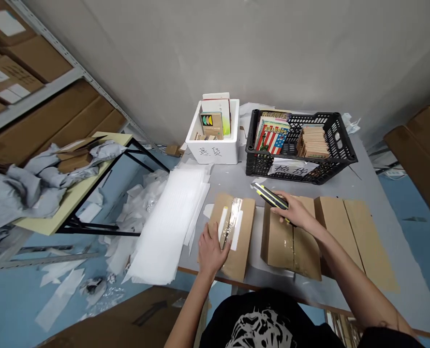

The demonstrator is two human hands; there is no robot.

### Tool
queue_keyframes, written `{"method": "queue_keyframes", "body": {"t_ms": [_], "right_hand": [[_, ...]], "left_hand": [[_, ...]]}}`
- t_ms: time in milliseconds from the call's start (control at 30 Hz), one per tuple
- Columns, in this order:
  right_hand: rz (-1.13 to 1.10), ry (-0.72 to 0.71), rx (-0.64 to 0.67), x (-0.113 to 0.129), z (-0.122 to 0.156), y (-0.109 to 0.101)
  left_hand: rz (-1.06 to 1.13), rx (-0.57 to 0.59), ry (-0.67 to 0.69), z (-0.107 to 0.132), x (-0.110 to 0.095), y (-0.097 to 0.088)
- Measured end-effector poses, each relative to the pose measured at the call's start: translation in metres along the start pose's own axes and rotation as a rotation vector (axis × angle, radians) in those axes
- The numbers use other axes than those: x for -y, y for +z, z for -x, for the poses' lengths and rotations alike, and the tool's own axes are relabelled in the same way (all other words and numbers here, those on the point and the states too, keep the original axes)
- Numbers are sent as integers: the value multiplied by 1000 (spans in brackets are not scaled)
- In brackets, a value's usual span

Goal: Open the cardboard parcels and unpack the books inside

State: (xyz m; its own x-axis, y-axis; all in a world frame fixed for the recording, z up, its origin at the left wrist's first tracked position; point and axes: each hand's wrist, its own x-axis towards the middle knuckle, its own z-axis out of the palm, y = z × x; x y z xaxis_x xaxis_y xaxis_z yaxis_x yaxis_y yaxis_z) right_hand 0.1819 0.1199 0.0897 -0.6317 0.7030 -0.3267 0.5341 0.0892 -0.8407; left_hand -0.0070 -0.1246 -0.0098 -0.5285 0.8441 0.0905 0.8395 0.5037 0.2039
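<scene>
My right hand point(290, 210) grips a black and yellow utility knife point(270, 196), its tip pointing up and to the left over the table. Flat on a taped cardboard box point(246, 227) rests my left hand point(212, 247), fingers apart. That box has clear shiny tape down its middle and a cut white label on both sides of a dark slit. Just under my right forearm lies a second cardboard box point(278, 239). Farther right is a third cardboard box point(348, 232), partly hidden behind the forearm.
A white foam bin point(215, 153) with books and a black plastic crate point(302, 173) with books stand at the back. White foam sheets point(167, 222) overhang the table's left edge. Left is a yellow side table point(55, 220) with grey mailers; scraps litter the blue floor.
</scene>
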Motion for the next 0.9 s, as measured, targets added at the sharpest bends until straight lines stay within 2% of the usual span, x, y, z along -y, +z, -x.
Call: {"method": "queue_keyframes", "body": {"t_ms": [133, 300, 400, 467, 667, 767, 900], "right_hand": [[211, -66, 144, 14, -35, -8], [360, -71, 249, -3, -57, -9], [362, -62, 302, -17, -56, -13], [363, -80, 329, -20, -52, -19], [508, -361, 288, -1, -32, -24], [526, -481, 334, 12, -24, -18], [555, -583, 415, 25, -19, -9]], "left_hand": [[15, 113, 106, 16, 11, -2], [-10, 196, 92, 16, 9, -2], [-16, 192, 61, 17, 7, -2], [-8, 158, 52, 28, 13, -1], [12, -40, 63, 82, 46, 6], [42, -40, 31, 94, 53, 11], [87, 11, -19, 97, 54, 17]]}}
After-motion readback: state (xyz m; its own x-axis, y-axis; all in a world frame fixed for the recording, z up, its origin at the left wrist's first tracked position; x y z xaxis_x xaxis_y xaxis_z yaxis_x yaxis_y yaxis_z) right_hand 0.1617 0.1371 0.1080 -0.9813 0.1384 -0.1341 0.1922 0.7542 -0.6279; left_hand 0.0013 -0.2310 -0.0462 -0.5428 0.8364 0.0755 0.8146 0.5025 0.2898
